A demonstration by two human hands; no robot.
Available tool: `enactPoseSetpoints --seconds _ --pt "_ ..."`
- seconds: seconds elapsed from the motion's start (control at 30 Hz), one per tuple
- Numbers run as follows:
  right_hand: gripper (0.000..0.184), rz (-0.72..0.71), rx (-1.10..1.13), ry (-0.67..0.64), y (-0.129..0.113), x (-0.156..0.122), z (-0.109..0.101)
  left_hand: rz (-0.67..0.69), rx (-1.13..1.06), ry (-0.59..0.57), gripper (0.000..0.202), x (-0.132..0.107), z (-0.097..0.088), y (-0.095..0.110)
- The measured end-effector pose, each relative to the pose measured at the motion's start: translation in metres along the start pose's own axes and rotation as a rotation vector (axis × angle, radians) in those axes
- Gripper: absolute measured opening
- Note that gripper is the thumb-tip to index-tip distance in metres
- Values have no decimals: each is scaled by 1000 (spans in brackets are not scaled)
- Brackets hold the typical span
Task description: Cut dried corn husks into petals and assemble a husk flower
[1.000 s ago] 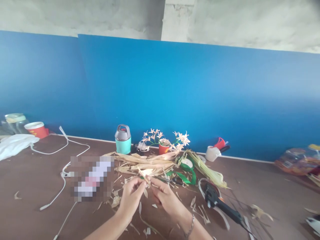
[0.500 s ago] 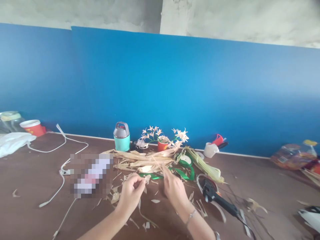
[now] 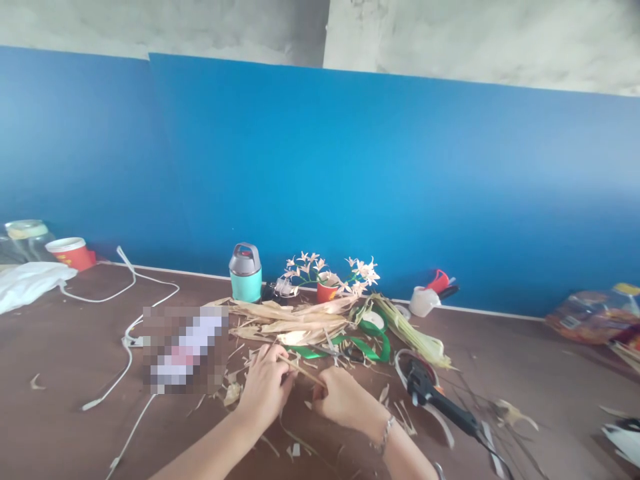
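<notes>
My right hand (image 3: 345, 397) is closed around one end of a thin tan stick (image 3: 305, 372), which slants up and to the left. At its other end, the fingers of my left hand (image 3: 265, 380) are closed on the stick's tip; whether a scrap of husk is also pinched there is hidden. Just beyond my hands lie scissors (image 3: 331, 345) and a loose green ribbon (image 3: 367, 347). Behind them is a pile of dried corn husks (image 3: 300, 317). Small husk scraps (image 3: 233, 393) are scattered around both hands.
A turquoise flask (image 3: 246, 273), a red cup (image 3: 327, 291) with pale husk flowers (image 3: 363, 270), and a white cup (image 3: 423, 302) line the blue partition. Greener husks (image 3: 413, 331) lie right of centre. A black corded tool (image 3: 440, 403) lies at right; white cables (image 3: 131, 353) run at left.
My right hand has lowered and turned, bringing the raised stick down across to my left hand. My left hand has turned palm-down, and the scissors have come into sight.
</notes>
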State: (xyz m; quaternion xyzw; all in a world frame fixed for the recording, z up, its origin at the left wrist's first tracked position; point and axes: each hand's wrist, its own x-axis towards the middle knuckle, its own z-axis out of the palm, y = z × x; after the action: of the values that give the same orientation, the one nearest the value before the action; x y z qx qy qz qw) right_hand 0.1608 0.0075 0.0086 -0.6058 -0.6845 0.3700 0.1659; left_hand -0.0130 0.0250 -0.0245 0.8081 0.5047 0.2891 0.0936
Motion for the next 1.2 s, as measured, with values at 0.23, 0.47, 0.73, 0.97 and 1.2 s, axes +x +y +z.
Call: enactPoseSetpoints --seconds 0.23,0.47,0.73,0.97,1.2 --pt "2 120 437 -82 -2 6 -8 43 11 63 17 0 -5 5" --pt "5 229 705 -168 -6 5 -13 274 -89 169 28 -4 -12 14" --pt "22 223 933 -209 -4 7 -15 292 -208 176 19 -4 -16 17" --pt "23 110 1009 -80 -7 6 -13 -51 -554 88 19 2 -15 17" --pt "21 16 798 100 -7 10 1 -200 -707 -17 20 4 -19 20"
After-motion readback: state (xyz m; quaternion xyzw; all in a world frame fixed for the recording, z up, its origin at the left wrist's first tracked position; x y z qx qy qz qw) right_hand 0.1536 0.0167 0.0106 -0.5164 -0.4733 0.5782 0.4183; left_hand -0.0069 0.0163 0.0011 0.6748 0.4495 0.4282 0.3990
